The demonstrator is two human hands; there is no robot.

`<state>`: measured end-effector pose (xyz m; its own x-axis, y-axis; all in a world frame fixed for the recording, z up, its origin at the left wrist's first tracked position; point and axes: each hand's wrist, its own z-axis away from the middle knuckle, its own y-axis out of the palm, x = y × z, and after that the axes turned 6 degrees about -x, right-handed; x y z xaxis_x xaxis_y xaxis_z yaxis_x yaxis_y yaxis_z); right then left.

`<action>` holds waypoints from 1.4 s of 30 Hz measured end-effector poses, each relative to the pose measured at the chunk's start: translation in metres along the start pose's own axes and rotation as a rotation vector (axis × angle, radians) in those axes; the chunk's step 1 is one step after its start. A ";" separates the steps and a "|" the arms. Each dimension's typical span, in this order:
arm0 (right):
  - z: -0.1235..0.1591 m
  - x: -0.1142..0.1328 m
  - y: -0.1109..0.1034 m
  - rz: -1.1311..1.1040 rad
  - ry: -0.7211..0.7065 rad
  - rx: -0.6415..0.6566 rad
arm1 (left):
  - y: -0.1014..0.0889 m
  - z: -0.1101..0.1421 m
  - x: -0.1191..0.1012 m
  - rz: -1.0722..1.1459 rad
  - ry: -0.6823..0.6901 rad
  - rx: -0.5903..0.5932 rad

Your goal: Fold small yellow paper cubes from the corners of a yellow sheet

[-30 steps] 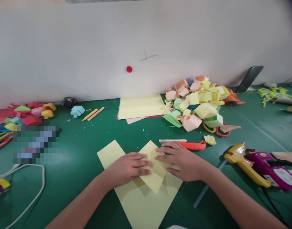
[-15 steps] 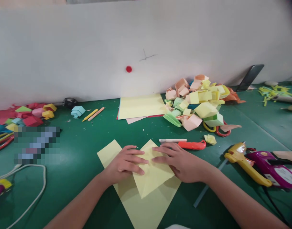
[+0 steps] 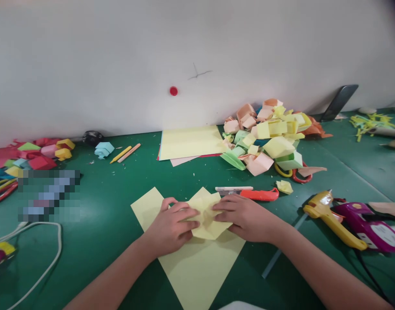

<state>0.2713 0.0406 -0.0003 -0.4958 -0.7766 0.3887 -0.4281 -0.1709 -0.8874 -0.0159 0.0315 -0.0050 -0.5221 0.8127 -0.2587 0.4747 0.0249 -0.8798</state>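
Observation:
A small pale yellow paper point(image 3: 213, 229) is bent up between my hands, its lower edge raised and curved. My left hand point(image 3: 174, 224) grips its left side, fingers curled over it. On the right side my right hand point(image 3: 247, 218) holds it with bent fingers; the thumbs are mostly hidden. Beneath lies a larger pale yellow sheet point(image 3: 200, 267) on the green table, one corner sticking out at upper left. Just beyond my right hand lie a red utility knife point(image 3: 260, 195) and a white pen point(image 3: 234, 188).
Stacked coloured paper point(image 3: 189, 144) lies by the wall, beside a heap of folded paper pieces point(image 3: 265, 140). A yellow glue gun point(image 3: 334, 221) with its glue stick rests right, near a purple tool point(image 3: 378, 228). Scissors point(image 3: 302, 174) poke from the heap. A white cable point(image 3: 59, 249) loops left.
The small yellow paper has turned, and its lower part has lifted and bent upward. My fingers have gone from lying spread on it to gripping its sides. The larger sheet has hardly moved.

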 end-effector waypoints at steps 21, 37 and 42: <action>-0.007 0.002 0.022 -0.224 0.329 -0.229 | 0.008 0.004 -0.005 -0.082 -0.138 -0.176; -0.013 -0.001 0.037 -0.142 0.294 -0.416 | 0.008 -0.004 -0.007 -0.124 0.231 -0.075; -0.012 0.001 0.033 -0.034 0.278 -0.486 | 0.013 -0.001 -0.002 -0.164 0.241 -0.056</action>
<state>0.2478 0.0411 -0.0262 -0.6280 -0.5752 0.5242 -0.7136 0.1569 -0.6828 -0.0084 0.0303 -0.0152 -0.4146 0.9100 -0.0071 0.4400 0.1937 -0.8769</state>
